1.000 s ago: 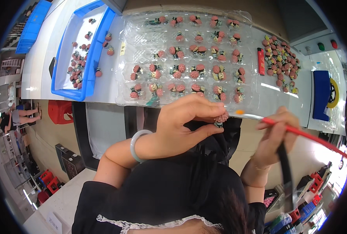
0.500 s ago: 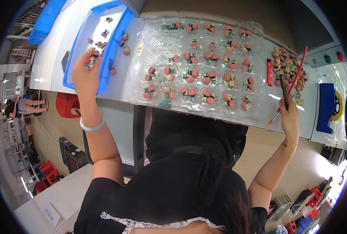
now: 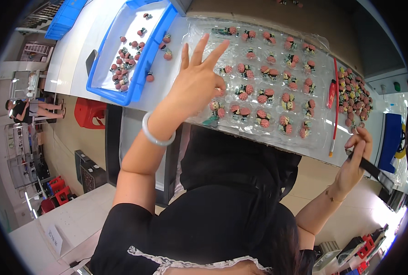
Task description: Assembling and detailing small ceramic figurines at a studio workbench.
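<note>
My left hand [image 3: 195, 85] is over the left part of a clear plastic tray [image 3: 321, 123]. Three fingers are stretched up and apart, while the forefinger curls into a pinch at a small figurine [image 3: 220, 92] with a pink knobbly top. The thumb is mostly hidden. Similar pink figurines [image 3: 245, 92] fill many of the tray's cells. Beyond the tray's right side, my right hand [image 3: 353, 160] is closed around a slim black tool [image 3: 373, 172] with a flat, shiny end; its exact kind is unclear. It is close to the lower end of a figurine pile [image 3: 353, 94].
A blue bin [image 3: 134, 89] with loose figurines stands left of the tray, with several more figurines [image 3: 168, 55] beside it. A red brush [image 3: 335, 110] and a red lighter-like object [image 3: 332, 94] lie between tray and pile. A blue and yellow dispenser [image 3: 389, 142] stands far right.
My left hand has moved right, from the blue bin to the tray. My right hand has drawn back from the pile, turning the black tool outward. The red brush lies at a different angle.
</note>
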Tool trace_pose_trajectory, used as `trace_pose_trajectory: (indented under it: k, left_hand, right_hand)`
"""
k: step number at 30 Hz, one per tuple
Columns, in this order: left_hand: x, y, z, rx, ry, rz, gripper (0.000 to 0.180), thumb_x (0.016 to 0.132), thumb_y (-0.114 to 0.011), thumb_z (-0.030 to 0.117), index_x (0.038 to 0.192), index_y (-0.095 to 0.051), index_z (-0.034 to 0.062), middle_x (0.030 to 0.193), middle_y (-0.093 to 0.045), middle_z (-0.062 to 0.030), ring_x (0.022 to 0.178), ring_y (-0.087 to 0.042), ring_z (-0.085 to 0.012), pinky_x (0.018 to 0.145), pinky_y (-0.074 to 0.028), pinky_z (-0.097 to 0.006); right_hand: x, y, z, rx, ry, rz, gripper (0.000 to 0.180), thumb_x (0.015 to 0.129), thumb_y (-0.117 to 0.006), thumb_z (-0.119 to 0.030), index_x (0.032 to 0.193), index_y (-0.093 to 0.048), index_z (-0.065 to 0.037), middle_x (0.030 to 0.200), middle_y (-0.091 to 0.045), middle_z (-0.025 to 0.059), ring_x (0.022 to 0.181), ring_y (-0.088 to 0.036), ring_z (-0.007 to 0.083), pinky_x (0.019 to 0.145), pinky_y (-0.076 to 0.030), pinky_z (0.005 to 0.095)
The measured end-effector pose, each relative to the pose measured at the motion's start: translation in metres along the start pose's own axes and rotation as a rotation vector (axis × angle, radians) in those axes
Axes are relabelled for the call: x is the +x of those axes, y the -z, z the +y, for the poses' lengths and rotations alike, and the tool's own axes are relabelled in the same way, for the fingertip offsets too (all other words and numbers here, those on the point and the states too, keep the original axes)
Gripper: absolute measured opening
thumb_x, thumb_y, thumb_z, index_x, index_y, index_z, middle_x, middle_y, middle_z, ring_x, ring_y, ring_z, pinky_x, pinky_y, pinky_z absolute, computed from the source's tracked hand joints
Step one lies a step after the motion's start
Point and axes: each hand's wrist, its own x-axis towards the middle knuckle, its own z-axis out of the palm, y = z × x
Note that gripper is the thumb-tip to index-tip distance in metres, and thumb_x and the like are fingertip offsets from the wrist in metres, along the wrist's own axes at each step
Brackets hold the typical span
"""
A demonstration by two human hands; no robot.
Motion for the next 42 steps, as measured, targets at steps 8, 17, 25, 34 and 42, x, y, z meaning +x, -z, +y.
trace_pose_trajectory:
  k: [8,17,25,34,42]
  left_hand:
    - [0.014,0.0,-0.02,-0.115,-0.126,-0.12,0.006,0.06,-0.067,0.015,0.065,-0.065,0.014,0.132,-0.029,-0.0062,0.125,-0.014,-0.0325,0.101,-0.01,-0.052]
    - [0.007,-0.009,-0.015,-0.055,-0.075,-0.077,0.012,0.061,-0.068,0.02,0.072,-0.065,0.0157,0.131,-0.03,-0.0066,0.125,-0.016,-0.0328,0.101,-0.012,-0.051]
    - [0.01,0.003,-0.03,-0.303,-0.088,-0.004,0.011,0.066,-0.067,0.014,0.075,-0.063,0.0106,0.121,-0.041,-0.0115,0.121,-0.026,-0.0323,0.099,-0.022,-0.047]
    - [-0.021,0.016,0.043,-1.971,0.222,-0.025,0.023,0.083,-0.049,0.005,0.105,-0.047,0.0019,0.102,-0.054,-0.0148,0.086,-0.058,-0.0201,0.072,-0.05,-0.028]
    - [-0.025,0.015,0.086,-1.968,0.21,-0.171,0.043,0.072,-0.047,-0.012,0.113,-0.046,-0.0013,0.112,-0.047,-0.0172,0.096,-0.054,-0.0226,0.081,-0.047,-0.031]
  right_hand:
    - [-0.031,0.012,-0.01,0.481,0.015,0.059,0.047,0.084,-0.037,-0.048,0.082,-0.039,-0.001,0.065,-0.032,0.0019,0.059,-0.027,0.0096,0.057,-0.024,0.0241]
    - [-0.036,-0.021,-0.017,0.436,-0.031,-0.023,0.047,0.084,-0.036,-0.05,0.077,-0.035,-0.003,0.062,-0.027,-0.0009,0.054,-0.024,0.0082,0.053,-0.02,0.0216]
    - [-0.047,-0.016,-0.013,0.317,0.054,0.007,0.035,0.084,-0.048,-0.036,0.079,-0.04,-0.002,0.064,-0.032,0.0,0.05,-0.029,0.0065,0.047,-0.024,0.0175]
    - [-0.05,-0.037,-0.032,0.233,0.075,-0.108,0.038,0.075,-0.063,-0.031,0.082,-0.044,0.001,0.061,-0.039,0.0001,0.041,-0.033,0.003,0.038,-0.023,0.016]
    - [-0.05,-0.051,-0.044,0.264,0.162,-0.128,0.029,0.08,-0.057,-0.027,0.082,-0.048,0.001,0.054,-0.043,0.0032,0.041,-0.04,0.0082,0.039,-0.029,0.0183]
